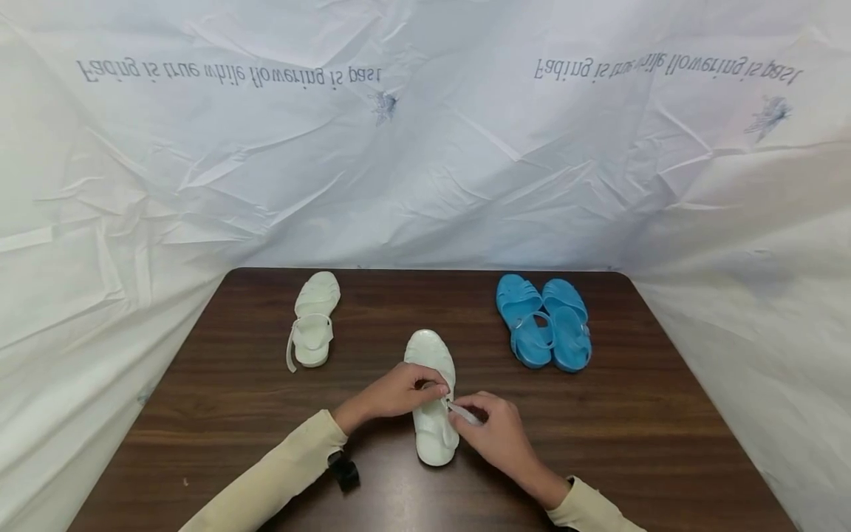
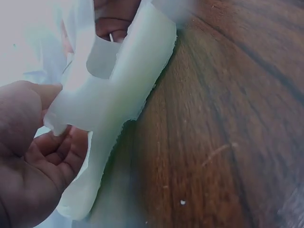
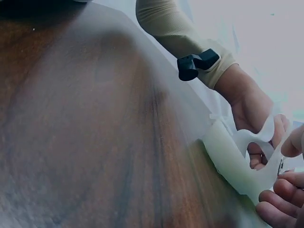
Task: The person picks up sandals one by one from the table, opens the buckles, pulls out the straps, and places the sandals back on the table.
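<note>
A white sandal lies on the dark wood table, toe toward the far edge. My left hand reaches across its middle; in the left wrist view, that hand's thumb and fingers pinch the edge of the sandal's upper. From the right side, my right hand pinches the loose ankle strap between thumb and fingers, close to a small buckle. The buckle shows as a small metal piece beside the right fingers in the right wrist view. Both hands' fingertips are close together there.
A second white sandal stands at the back left, its strap hanging loose. Two blue sandals sit side by side at the back right. White printed sheeting hangs behind the table. A black device sits at the left sleeve.
</note>
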